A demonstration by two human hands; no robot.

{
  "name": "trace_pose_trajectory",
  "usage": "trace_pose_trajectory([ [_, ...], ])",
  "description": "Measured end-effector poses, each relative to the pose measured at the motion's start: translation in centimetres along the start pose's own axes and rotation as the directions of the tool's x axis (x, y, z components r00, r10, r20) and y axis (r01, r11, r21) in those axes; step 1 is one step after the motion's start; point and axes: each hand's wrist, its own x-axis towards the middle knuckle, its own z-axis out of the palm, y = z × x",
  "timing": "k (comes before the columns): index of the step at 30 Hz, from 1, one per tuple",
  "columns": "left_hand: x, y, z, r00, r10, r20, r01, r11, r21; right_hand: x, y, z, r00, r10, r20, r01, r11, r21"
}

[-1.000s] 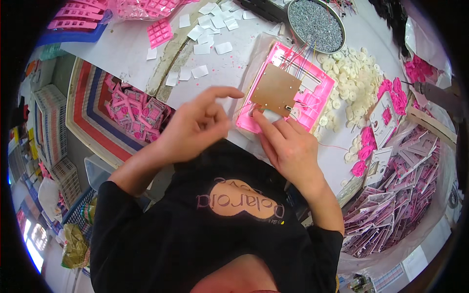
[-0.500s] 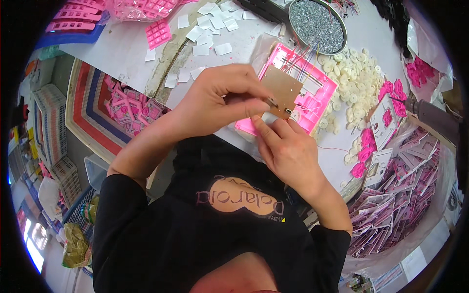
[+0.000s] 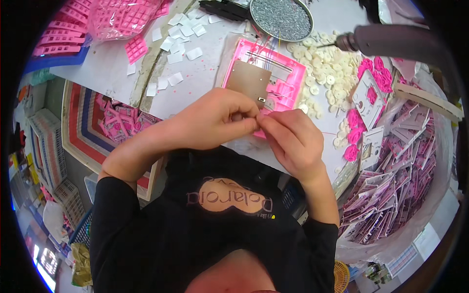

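Observation:
Over the near edge of a pink plastic housing point(image 3: 296, 73), my left hand point(image 3: 215, 117) and my right hand point(image 3: 296, 139) meet with thumbs and fingertips pinched together. Whatever lies between the fingertips is too small and covered to make out. Inside the housing sits a brown circuit board point(image 3: 248, 78), with a small metal-edged part at its near right corner. Thin coloured wires point(image 3: 264, 51) run from the board's far side. White wires show in the housing to the right of the board.
Behind the housing stands a round pan of small screws point(image 3: 281, 19). White plastic wheels point(image 3: 326, 73) are heaped to its right. A power screwdriver point(image 3: 386, 40) hangs over the right side. White paper squares point(image 3: 183, 30) lie at left. A lined bin of pink-white panels point(image 3: 391, 185) stands at right.
My view has shifted, so the bench sits further left. My hands have drawn off the board to the housing's near edge, fingertips together. The small dark piece in my left fingers no longer shows.

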Motion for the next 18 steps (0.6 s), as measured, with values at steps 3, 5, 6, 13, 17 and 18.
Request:
trace_pose_trajectory([
  [3, 0.5, 1.0, 0.1, 0.988, 0.109, -0.111, -0.07, 0.949, 0.308, -0.5, 0.3, -0.6, 0.991, 0.137, 0.004, -0.136, 0.987, -0.09],
  [5, 0.5, 0.2, 0.5, 0.942, 0.294, -0.163, -0.193, 0.871, 0.453, -1.3, 0.0, -1.1, 0.961, 0.264, 0.081, -0.257, 0.962, -0.089],
  [6, 0.5, -0.5, 0.7, 0.905, 0.385, -0.179, -0.244, 0.816, 0.523, -2.2, -0.6, -1.5, 0.934, 0.322, 0.154, -0.311, 0.946, -0.087],
  [13, -0.3, -3.5, 3.4, 0.895, 0.437, 0.086, -0.381, 0.651, 0.656, -3.4, -2.5, -0.3, 0.89, 0.365, 0.272, -0.29, 0.915, -0.279],
  [17, -0.1, -4.1, 3.2, 0.885, 0.45, 0.119, -0.404, 0.616, 0.677, -4.8, -0.5, 0.4, 0.924, 0.339, 0.179, -0.334, 0.941, -0.056],
  [18, -0.1, -4.1, 3.2, 0.88, 0.458, 0.126, -0.414, 0.609, 0.677, -5.4, -0.1, 0.4, 0.918, 0.361, 0.165, -0.363, 0.932, -0.018],
])
